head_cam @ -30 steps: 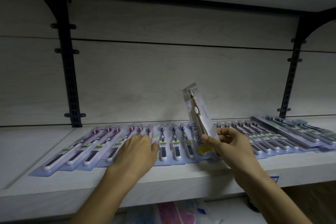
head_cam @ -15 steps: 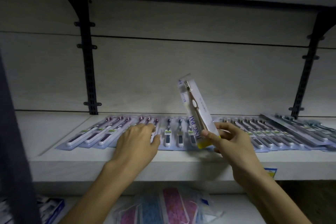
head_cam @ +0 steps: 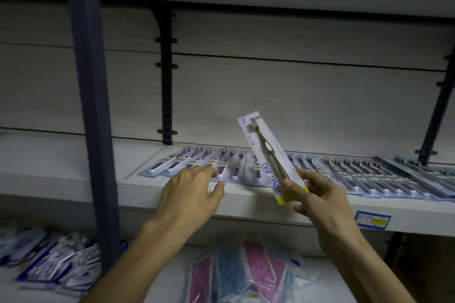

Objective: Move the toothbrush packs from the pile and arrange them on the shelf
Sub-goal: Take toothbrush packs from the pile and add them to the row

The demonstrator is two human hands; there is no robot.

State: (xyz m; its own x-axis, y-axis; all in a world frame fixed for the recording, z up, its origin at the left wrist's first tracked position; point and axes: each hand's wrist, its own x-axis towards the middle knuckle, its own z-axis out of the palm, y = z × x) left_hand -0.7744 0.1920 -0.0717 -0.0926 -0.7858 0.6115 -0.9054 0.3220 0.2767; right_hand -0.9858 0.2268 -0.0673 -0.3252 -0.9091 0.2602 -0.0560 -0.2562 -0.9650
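Pale wooden shelf (head_cam: 246,198) carries a flat row of toothbrush packs (head_cam: 344,174); the right hand (head_cam: 320,202) pinches one toothbrush pack (head_cam: 268,155) by its bottom end, long axis near upright, bristles up and tilted left, while the left hand (head_cam: 189,194) rests straight-fingered on the row

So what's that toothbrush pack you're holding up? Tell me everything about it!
The held toothbrush pack is a long, narrow white card, seemingly under clear plastic, with one slim brownish toothbrush inside, bristles at the top. Blue letters reading "ING PAI" run along its lower part, and the bottom edge is yellow. It stands nearly upright, its top tilted left, in front of the shelf. The right hand pinches its lower end; nothing else touches it.
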